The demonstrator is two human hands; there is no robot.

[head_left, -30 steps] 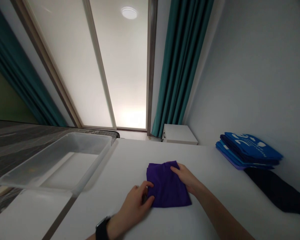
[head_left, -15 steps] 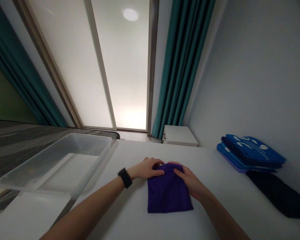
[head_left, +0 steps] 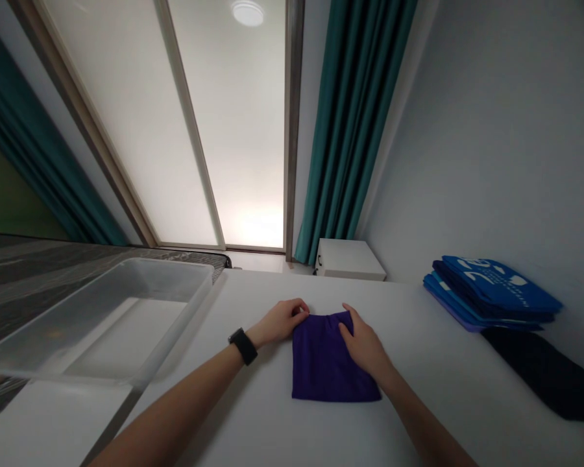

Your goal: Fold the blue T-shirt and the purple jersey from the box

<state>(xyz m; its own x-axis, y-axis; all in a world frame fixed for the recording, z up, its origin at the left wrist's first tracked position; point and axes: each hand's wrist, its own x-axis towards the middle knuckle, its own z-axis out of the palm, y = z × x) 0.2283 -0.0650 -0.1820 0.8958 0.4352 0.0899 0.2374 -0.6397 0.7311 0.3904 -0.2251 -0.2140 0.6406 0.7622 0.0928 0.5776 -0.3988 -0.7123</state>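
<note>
A folded purple cloth [head_left: 331, 366] lies flat on the white table in front of me, roughly square, its far edge slightly gathered. At its far left corner, my left hand [head_left: 287, 319], with a black watch on the wrist, pinches the fabric between thumb and fingers. My right hand [head_left: 365, 344] grips the far right side, thumb on top and the fingers partly hidden behind the edge. What garment or bag the cloth may be, I cannot tell.
A clear plastic bin [head_left: 175, 324] stands at the left. To the right sits a stack of folded blue cloths [head_left: 501, 285] with white print, beside a dark cloth [head_left: 540, 373]. Beyond the white table [head_left: 253, 292] is a small white cabinet [head_left: 348, 256] below teal curtains.
My left hand has slid left to the cloth's far corner, and the hands are further apart. The far edge now looks straighter. The cloth sits slightly higher in view.
</note>
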